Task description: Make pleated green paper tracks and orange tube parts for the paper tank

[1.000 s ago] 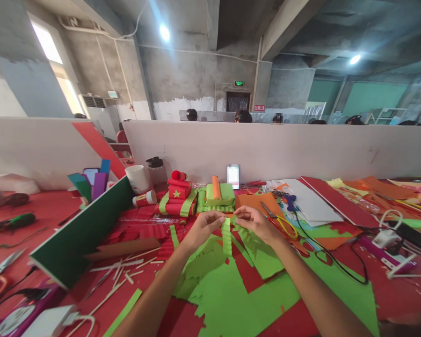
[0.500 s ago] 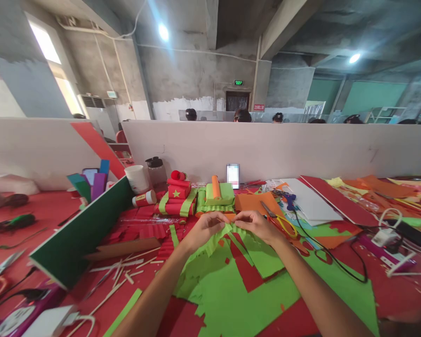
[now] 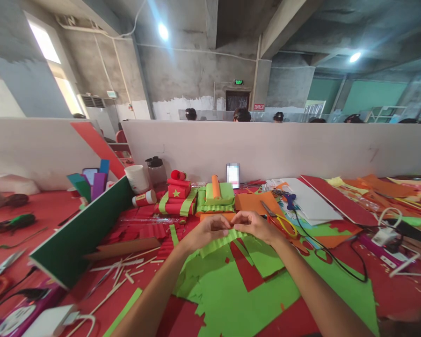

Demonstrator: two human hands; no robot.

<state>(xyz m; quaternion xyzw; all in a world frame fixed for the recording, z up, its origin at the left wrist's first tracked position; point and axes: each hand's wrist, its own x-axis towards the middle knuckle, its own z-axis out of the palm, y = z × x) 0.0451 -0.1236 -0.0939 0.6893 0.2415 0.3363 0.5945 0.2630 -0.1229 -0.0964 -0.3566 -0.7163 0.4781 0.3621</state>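
My left hand (image 3: 210,230) and my right hand (image 3: 253,227) meet over the middle of the table, their fingers bent and their tips close together. Between them runs a pleated light-green paper strip (image 3: 215,245), its end pinched at my right fingertips. My left fingers curl against the strip's upper edge, partly hiding it. Underneath lie large green paper sheets (image 3: 231,299) with ragged edges. Just behind my fingers is an orange paper piece (image 3: 215,216), and beyond it a green paper-covered block (image 3: 226,194) with an orange roll (image 3: 215,187) on top.
Scissors with yellow handles (image 3: 286,225) and a blue glue gun (image 3: 288,200) lie to the right, its black cord looping forward. On the left stand red paper-wrapped shapes (image 3: 177,194), a green board (image 3: 80,234) and paper cups (image 3: 136,178). A phone (image 3: 233,175) leans against the partition.
The pleated green strip has shifted and now stretches more smoothly down to the left below my hands. My left fingers have moved slightly; the orange bit near my fingertips is less visible.
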